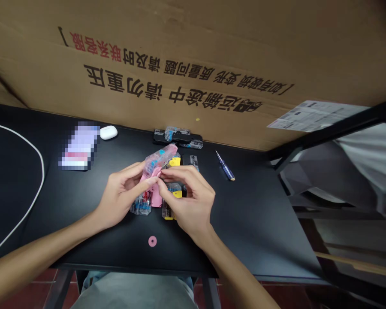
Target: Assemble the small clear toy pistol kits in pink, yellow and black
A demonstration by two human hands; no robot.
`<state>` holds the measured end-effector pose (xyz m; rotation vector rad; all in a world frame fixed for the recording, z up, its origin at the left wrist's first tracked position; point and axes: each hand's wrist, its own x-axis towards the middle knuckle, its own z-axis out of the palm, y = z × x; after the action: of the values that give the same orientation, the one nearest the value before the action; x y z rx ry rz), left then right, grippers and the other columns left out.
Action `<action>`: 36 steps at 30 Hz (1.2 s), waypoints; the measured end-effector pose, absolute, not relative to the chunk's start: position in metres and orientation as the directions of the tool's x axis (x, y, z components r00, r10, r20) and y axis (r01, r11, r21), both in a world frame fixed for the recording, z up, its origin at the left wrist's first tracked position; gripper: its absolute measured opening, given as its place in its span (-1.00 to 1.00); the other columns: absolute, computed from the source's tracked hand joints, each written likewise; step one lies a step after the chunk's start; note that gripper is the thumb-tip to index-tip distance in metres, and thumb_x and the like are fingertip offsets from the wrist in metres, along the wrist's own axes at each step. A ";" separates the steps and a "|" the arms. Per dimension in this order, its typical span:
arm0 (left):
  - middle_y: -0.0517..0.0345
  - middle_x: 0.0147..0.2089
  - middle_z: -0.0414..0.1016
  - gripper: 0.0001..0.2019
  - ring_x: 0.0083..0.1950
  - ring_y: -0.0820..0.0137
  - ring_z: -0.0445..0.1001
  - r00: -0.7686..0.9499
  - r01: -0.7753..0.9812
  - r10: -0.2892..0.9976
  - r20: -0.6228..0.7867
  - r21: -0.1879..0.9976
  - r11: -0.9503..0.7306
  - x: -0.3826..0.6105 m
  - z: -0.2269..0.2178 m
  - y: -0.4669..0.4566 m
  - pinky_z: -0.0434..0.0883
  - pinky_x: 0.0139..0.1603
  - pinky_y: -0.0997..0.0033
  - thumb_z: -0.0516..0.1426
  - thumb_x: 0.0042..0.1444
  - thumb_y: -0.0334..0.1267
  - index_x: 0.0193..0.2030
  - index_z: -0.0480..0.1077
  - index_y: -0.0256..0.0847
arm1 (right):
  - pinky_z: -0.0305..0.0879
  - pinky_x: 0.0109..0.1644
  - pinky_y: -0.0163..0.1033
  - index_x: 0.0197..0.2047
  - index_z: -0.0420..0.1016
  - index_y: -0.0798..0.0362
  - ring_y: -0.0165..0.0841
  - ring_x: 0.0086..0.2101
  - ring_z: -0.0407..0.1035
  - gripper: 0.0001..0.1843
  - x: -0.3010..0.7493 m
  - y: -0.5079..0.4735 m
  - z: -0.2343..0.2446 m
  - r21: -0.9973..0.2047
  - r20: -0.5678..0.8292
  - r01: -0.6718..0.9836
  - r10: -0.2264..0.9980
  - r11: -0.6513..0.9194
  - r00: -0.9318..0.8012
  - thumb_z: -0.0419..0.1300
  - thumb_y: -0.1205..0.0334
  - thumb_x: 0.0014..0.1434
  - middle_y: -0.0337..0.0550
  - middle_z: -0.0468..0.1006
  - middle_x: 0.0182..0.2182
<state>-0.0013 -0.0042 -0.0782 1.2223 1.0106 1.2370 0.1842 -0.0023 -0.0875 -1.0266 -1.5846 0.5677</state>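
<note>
- two bare hands [154, 193] work together just above the middle of a black desk [260, 223].
- left hand [120, 197]: curled and gripping a clear plastic packet [157, 161] with blue parts inside, its fingers wrapped round the packet's lower end.
- right hand [188, 199]: clenched in a tight pinch, thumb and fingertips closed on a pink plastic piece [156, 198] that hangs from the packet, between the two hands.
- the packet tilts up and away from the person, its upper end pink at the tip.
- under the hands lie more small clear packs [167, 209], some with yellow tags [176, 194] and black parts; how they are joined is hidden by the fingers.
- a pink plastic washer [152, 241] lies alone on the desk, just in front of the hands.
- beyond them sit a black case [178, 138] with a clear packet on it and a blue-handled screwdriver [225, 165], tilted across the desk.
- to the far left are a white earbud case [108, 132], a pixelated phone-shaped object [79, 146] and a looping white cable [42, 171].
- a large cardboard box [193, 38] with upside-down printed characters stands behind the desk, a paper label [312, 116] stuck on it.
</note>
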 end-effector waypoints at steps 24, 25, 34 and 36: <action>0.03 0.10 0.79 -0.70 0.10 0.32 0.76 0.070 0.015 0.945 0.320 0.947 -0.321 0.005 -0.091 -0.012 0.66 0.17 0.47 0.36 0.45 -0.34 0.27 0.76 -0.14 | 0.75 -0.09 -0.14 -0.04 0.74 -0.10 -0.32 -0.22 0.70 -0.70 0.174 -0.007 -0.097 -0.874 0.465 0.186 0.883 0.448 0.059 0.45 0.48 0.25 -0.22 0.73 -0.13; 0.04 0.12 0.80 -0.69 0.11 0.33 0.76 0.069 0.019 0.944 0.321 0.946 -0.323 0.005 -0.092 -0.013 0.65 0.19 0.47 0.36 0.45 -0.34 0.27 0.76 -0.12 | 0.74 -0.09 -0.14 -0.04 0.74 -0.09 -0.32 -0.22 0.70 -0.70 0.173 -0.007 -0.099 -0.869 0.474 0.196 0.878 0.454 0.069 0.45 0.48 0.24 -0.21 0.73 -0.13; 0.05 0.09 0.81 -0.71 0.07 0.35 0.75 0.020 0.062 0.955 0.297 0.953 -0.298 0.010 -0.092 -0.015 0.65 0.14 0.50 0.36 0.45 -0.33 0.24 0.77 -0.14 | 0.74 -0.12 -0.08 -0.08 0.72 -0.07 -0.24 -0.18 0.73 -0.76 0.165 -0.008 -0.103 -0.818 0.548 0.298 0.825 0.493 0.139 0.45 0.45 0.27 -0.17 0.78 -0.16; 0.05 0.09 0.81 -0.73 0.05 0.33 0.75 0.008 0.046 0.959 0.285 0.957 -0.285 0.012 -0.092 -0.015 0.67 0.10 0.48 0.35 0.45 -0.32 0.21 0.78 -0.13 | 0.74 -0.11 -0.06 -0.11 0.70 -0.06 -0.24 -0.20 0.73 -0.78 0.164 -0.007 -0.103 -0.779 0.594 0.350 0.792 0.520 0.144 0.46 0.45 0.27 -0.17 0.80 -0.18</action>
<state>0.0120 -0.0151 -0.0918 1.4565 1.0926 1.3957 0.1637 -0.0070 -0.1033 -1.0516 -1.4535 0.4223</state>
